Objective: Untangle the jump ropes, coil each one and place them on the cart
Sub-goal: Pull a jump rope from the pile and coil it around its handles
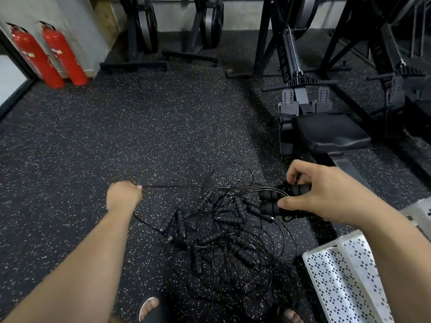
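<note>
Jump ropes (221,236) lie in a black tangled heap of thin cables on the floor (116,136). Right hand (326,194) grips two foam handles (271,201); left hand (123,195) pinches one taut cable (175,186).

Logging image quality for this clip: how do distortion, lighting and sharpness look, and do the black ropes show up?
Head view: wide-angle bending tilts the fire extinguishers outward; dim, even light, little glare; forearms look soft; the thin jump ropes nearly vanish into the dark speckled floor, though the handles in the right hand read clearly.
</note>
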{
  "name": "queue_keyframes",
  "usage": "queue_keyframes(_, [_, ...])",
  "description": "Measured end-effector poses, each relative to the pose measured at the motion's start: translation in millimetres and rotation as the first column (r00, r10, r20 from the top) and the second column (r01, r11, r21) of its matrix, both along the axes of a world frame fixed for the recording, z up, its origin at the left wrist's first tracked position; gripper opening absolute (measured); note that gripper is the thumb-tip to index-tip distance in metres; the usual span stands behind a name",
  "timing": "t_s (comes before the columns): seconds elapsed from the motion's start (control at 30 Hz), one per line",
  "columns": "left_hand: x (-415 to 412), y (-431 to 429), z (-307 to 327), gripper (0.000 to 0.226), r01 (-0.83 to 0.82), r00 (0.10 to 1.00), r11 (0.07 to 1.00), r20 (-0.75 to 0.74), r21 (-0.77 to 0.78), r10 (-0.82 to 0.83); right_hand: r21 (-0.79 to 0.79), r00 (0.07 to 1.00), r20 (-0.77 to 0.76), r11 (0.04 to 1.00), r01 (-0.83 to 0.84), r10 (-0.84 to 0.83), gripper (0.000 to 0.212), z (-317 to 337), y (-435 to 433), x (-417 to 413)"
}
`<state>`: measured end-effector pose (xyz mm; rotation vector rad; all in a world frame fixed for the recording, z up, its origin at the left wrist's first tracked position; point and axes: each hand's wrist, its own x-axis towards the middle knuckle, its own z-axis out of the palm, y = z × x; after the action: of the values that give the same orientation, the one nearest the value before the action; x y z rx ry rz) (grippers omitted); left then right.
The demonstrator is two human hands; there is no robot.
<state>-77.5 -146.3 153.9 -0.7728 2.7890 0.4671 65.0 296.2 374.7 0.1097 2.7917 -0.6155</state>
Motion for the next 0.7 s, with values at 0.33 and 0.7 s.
queue_keyframes(0.33, [14.9, -12.7, -12.4, 0.029, -0.149, 0.988, 0.988, 0.051, 0.038, 0.147, 0.048, 0.996, -0.074, 0.998, 0.051, -0.047, 0.044, 15.9, 5.1, 6.5])
queue_keyframes(0.7, [12.3, 26.4, 18.1, 0.035, -0.011, 0.993, 0.98, 0.117, 0.197, -0.012, 0.05, 0.998, -0.064, 0.999, 0.0, 0.004, 0.046, 5.9, 1.6, 3.2])
